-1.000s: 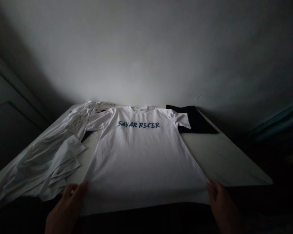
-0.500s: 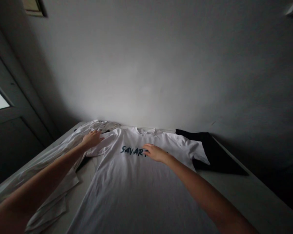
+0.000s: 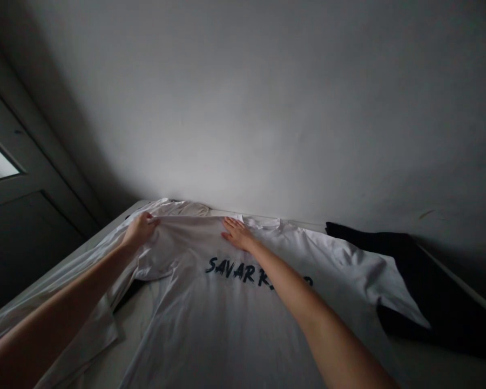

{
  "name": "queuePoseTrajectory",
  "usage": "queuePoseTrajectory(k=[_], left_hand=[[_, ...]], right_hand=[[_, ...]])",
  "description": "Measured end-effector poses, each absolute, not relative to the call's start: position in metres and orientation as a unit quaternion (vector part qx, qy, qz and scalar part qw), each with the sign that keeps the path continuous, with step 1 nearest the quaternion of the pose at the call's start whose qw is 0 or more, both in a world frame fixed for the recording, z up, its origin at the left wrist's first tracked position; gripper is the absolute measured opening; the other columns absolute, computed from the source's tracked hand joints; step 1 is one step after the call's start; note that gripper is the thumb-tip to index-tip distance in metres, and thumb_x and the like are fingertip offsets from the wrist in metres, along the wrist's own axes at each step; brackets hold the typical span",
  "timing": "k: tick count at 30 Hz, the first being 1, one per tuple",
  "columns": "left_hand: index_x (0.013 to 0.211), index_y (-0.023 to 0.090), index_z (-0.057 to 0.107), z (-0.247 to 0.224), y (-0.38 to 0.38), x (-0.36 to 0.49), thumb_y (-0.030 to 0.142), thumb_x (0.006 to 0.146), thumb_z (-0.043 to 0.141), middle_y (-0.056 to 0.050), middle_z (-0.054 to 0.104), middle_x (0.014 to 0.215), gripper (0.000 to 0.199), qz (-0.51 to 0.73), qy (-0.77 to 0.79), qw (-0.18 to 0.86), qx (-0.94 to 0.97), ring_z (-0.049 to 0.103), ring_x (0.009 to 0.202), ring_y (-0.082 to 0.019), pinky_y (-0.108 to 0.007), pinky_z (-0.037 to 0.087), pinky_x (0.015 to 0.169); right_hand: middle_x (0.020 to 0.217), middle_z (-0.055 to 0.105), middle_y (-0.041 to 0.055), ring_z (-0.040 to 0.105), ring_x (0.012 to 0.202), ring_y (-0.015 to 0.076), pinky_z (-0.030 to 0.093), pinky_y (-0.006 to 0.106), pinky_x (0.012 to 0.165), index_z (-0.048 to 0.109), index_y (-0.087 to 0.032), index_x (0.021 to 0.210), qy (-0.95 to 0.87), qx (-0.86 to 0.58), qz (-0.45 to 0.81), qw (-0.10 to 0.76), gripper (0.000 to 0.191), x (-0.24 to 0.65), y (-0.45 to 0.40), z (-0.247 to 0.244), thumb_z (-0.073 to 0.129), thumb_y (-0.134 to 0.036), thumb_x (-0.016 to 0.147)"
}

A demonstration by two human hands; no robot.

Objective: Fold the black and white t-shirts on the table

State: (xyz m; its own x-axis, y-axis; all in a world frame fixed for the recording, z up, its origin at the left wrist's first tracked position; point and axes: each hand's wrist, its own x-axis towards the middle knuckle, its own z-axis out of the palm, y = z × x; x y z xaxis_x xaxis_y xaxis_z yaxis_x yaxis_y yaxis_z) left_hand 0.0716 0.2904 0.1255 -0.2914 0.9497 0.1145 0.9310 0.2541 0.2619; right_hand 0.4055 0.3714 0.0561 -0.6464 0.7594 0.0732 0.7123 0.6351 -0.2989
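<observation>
A white T-shirt (image 3: 222, 319) with dark lettering across its chest lies spread out, its collar toward the wall. My left hand (image 3: 140, 229) is closed on the sleeve at the left shoulder side, and the cloth between there and the collar looks stretched straight. Just left of the collar, my right hand (image 3: 237, 233) rests flat on the shirt with its fingers extended. My right forearm covers part of the lettering.
Other white clothes (image 3: 85, 286) lie in a heap along the left side. Black cloth (image 3: 441, 286) sits partly under the right sleeve. The pale table (image 3: 143, 308) meets a grey wall (image 3: 259, 108); a panelled door (image 3: 28, 216) stands at left.
My left hand has closed on the sleeve and pulled the shoulder cloth straight. My right hand has moved up from the lettering to beside the collar. The view has shifted slightly.
</observation>
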Motion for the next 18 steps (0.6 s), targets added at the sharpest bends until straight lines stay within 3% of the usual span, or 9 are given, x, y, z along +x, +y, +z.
queuePoseTrajectory(k=[2, 6, 10, 13, 18], left_hand=[[0.113, 0.013, 0.058, 0.128, 0.287, 0.073, 0.044, 0.094, 0.040, -0.018, 0.068, 0.104, 0.041, 0.118, 0.811, -0.007, 0.573, 0.065, 0.099, -0.034, -0.037, 0.048, 0.073], [0.115, 0.016, 0.056, 0.132, 0.277, 0.081, 0.041, 0.098, 0.033, -0.015, 0.067, 0.110, 0.039, 0.040, 0.791, -0.052, 0.609, 0.065, 0.099, -0.035, -0.040, 0.048, 0.076], [0.111, 0.009, 0.060, 0.141, 0.275, 0.103, 0.023, 0.097, 0.029, -0.024, 0.064, 0.114, 0.037, 0.019, 0.791, -0.104, 0.602, 0.062, 0.103, -0.039, -0.049, 0.048, 0.081], [0.112, 0.005, 0.063, 0.140, 0.276, 0.145, 0.014, 0.093, 0.028, -0.028, 0.061, 0.119, 0.041, 0.076, 0.758, -0.175, 0.624, 0.055, 0.117, -0.040, -0.057, 0.041, 0.097], [0.141, 0.017, 0.050, 0.096, 0.284, 0.204, 0.026, 0.095, 0.031, -0.013, 0.050, 0.148, 0.050, 0.122, 0.559, -0.036, 0.819, 0.042, 0.138, -0.024, -0.044, 0.031, 0.116]], right_hand=[[0.163, 0.021, 0.0127, 0.017, 0.151, 0.0220, 0.011, 0.038, 0.124, 0.029, -0.008, 0.155, -0.899, -0.413, 0.124, 0.079, 0.064, 0.405, 0.372, 0.056, 0.034, -0.046, 0.103], [0.164, 0.018, 0.0096, 0.015, 0.152, 0.0211, 0.007, 0.037, 0.124, 0.027, -0.012, 0.156, -0.894, -0.427, 0.120, 0.061, 0.065, 0.404, 0.369, 0.062, 0.033, -0.048, 0.103], [0.165, 0.016, 0.0111, 0.012, 0.152, 0.0253, 0.006, 0.043, 0.124, 0.026, -0.011, 0.156, -0.881, -0.454, 0.125, 0.051, 0.066, 0.400, 0.360, 0.071, 0.032, -0.050, 0.103], [0.164, 0.016, 0.0148, 0.010, 0.152, 0.0271, 0.005, 0.046, 0.124, 0.026, -0.008, 0.156, -0.883, -0.447, 0.128, 0.064, 0.067, 0.384, 0.342, 0.078, 0.033, -0.049, 0.103], [0.160, 0.023, 0.0204, 0.016, 0.151, 0.0323, 0.012, 0.050, 0.123, 0.031, -0.004, 0.153, -0.906, -0.395, 0.143, 0.052, 0.073, 0.346, 0.277, 0.078, 0.044, -0.052, 0.099]])
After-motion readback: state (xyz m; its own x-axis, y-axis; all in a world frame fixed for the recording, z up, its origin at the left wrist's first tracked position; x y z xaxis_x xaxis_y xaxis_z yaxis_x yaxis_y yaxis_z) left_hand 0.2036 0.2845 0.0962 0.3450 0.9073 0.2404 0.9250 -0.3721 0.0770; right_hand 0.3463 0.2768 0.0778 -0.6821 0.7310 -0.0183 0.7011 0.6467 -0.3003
